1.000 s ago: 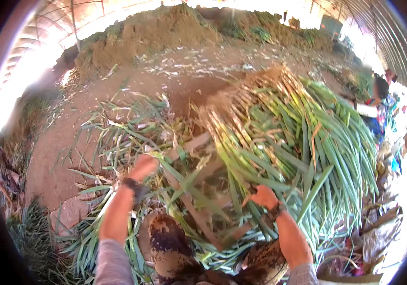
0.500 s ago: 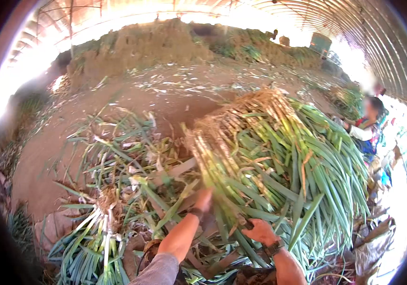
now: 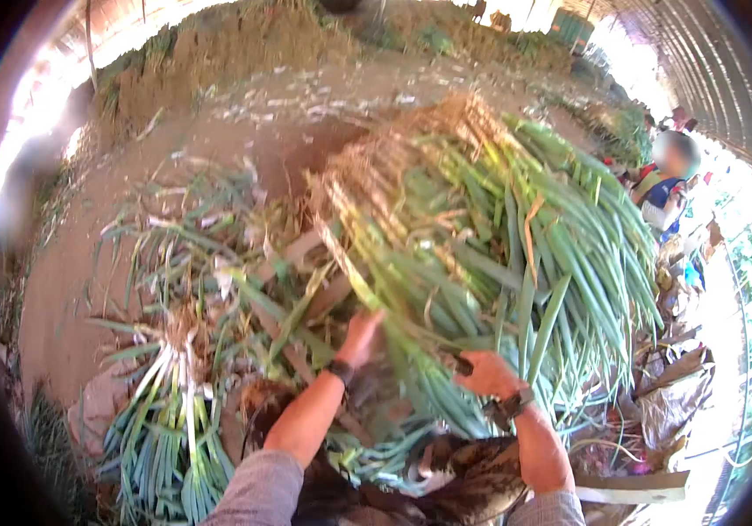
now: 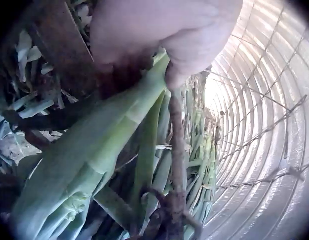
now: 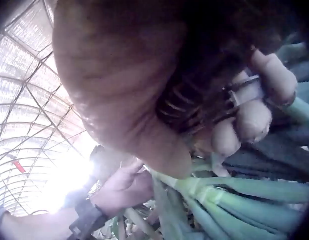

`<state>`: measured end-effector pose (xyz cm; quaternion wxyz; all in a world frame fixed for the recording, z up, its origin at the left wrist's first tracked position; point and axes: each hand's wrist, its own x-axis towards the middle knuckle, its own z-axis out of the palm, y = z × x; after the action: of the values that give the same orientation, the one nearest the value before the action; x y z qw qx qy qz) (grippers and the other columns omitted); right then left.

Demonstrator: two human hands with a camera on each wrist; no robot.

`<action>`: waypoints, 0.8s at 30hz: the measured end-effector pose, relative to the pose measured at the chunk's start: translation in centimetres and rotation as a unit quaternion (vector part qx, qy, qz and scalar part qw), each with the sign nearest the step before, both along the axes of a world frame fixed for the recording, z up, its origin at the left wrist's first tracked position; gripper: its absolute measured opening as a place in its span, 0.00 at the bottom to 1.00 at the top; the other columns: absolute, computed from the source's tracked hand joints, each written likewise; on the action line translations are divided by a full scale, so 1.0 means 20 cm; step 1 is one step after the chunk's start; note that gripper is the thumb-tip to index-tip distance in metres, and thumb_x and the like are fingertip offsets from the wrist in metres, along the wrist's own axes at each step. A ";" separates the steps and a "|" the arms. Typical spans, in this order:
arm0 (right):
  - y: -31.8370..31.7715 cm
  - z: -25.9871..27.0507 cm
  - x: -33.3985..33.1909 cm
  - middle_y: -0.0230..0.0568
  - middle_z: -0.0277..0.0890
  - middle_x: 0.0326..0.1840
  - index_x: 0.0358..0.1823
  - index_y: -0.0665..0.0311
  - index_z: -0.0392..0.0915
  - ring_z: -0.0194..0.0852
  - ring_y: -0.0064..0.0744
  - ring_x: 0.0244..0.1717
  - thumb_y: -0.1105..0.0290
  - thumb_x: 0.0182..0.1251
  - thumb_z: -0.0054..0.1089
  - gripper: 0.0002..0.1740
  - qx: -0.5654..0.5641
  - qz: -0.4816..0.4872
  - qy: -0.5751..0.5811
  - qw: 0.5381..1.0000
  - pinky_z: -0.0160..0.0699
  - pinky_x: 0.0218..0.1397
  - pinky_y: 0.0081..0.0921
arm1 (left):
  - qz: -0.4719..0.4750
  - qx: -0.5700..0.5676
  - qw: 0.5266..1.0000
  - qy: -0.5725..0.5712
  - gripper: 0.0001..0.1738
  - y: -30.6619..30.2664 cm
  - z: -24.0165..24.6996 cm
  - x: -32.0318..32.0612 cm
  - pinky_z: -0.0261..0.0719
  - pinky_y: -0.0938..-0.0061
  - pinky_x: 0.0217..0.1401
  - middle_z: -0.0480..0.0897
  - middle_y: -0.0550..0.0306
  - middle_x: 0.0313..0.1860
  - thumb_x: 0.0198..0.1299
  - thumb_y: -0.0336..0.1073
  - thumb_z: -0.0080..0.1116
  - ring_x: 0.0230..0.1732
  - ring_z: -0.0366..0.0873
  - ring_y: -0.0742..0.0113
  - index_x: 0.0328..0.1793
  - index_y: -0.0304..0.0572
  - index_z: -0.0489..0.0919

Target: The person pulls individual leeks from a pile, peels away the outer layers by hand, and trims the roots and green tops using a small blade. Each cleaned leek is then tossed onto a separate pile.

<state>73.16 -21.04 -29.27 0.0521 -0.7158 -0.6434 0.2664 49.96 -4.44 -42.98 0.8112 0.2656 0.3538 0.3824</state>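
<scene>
My left hand point(image 3: 361, 338) grips a green onion point(image 4: 89, 160) near its stem, its thumb and fingers round the stalk in the left wrist view. The stalk's pale root end points up and away, and its leaves spread toward my right hand point(image 3: 488, 374). In the right palm, curled fingers hold a dark ridged object point(image 5: 187, 102) with a pale metallic part, mostly hidden by the hand. The right thumb lies against the onion leaves point(image 5: 219, 195). Just beyond both hands lies a big heap of green onions point(image 3: 560, 228), roots at the far left side.
To the left, a trimmed bunch of green onions point(image 3: 174, 421) lies among loose leaf scraps point(image 3: 192, 219). A wooden frame point(image 3: 332, 298) stands between my legs. Another person point(image 3: 667, 184) sits at the far right. Crumpled sheeting point(image 3: 674, 408) lies along the right edge.
My left hand has come from the left-hand bunch across to the heap and now grips an onion stalk beside the right hand. The right hand has stayed near the heap's front edge.
</scene>
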 end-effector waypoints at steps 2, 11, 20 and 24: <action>-0.03 0.03 0.02 0.55 0.83 0.41 0.48 0.59 0.82 0.80 0.59 0.47 0.54 0.56 0.60 0.22 -0.006 -0.004 -0.041 0.999 0.78 0.52 0.49 | 0.006 -0.035 0.998 -0.043 0.15 0.03 -0.11 -0.01 0.79 0.60 0.55 0.81 0.54 0.53 0.71 0.41 0.55 0.54 0.79 0.60 0.57 0.41 0.74; -0.04 -0.01 -0.05 0.55 0.83 0.37 0.44 0.60 0.79 0.80 0.60 0.44 0.54 0.57 0.60 0.20 0.058 0.001 -0.071 0.996 0.78 0.49 0.52 | -0.020 -0.018 0.998 -0.051 0.12 0.02 -0.07 -0.01 0.80 0.56 0.51 0.81 0.55 0.53 0.73 0.42 0.51 0.51 0.80 0.59 0.56 0.45 0.75; 0.06 -0.01 -0.16 0.53 0.83 0.40 0.45 0.59 0.81 0.80 0.60 0.45 0.54 0.58 0.61 0.20 0.094 0.002 -0.031 0.995 0.78 0.50 0.51 | 0.036 -0.027 0.996 -0.073 0.14 -0.04 0.02 -0.06 0.83 0.66 0.45 0.83 0.58 0.47 0.68 0.39 0.59 0.45 0.81 0.66 0.56 0.42 0.78; 0.17 -0.04 -0.18 0.53 0.83 0.40 0.45 0.59 0.82 0.80 0.60 0.45 0.53 0.57 0.61 0.20 0.080 0.007 -0.028 0.996 0.78 0.51 0.51 | 0.020 0.036 0.999 -0.006 0.19 -0.07 -0.01 -0.02 0.83 0.53 0.50 0.82 0.55 0.52 0.72 0.45 0.55 0.48 0.84 0.57 0.64 0.47 0.72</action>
<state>69.51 -17.63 -29.99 0.0889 -0.7121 -0.6688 0.1944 49.48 -5.83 -43.17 0.7952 0.2851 0.3407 0.4127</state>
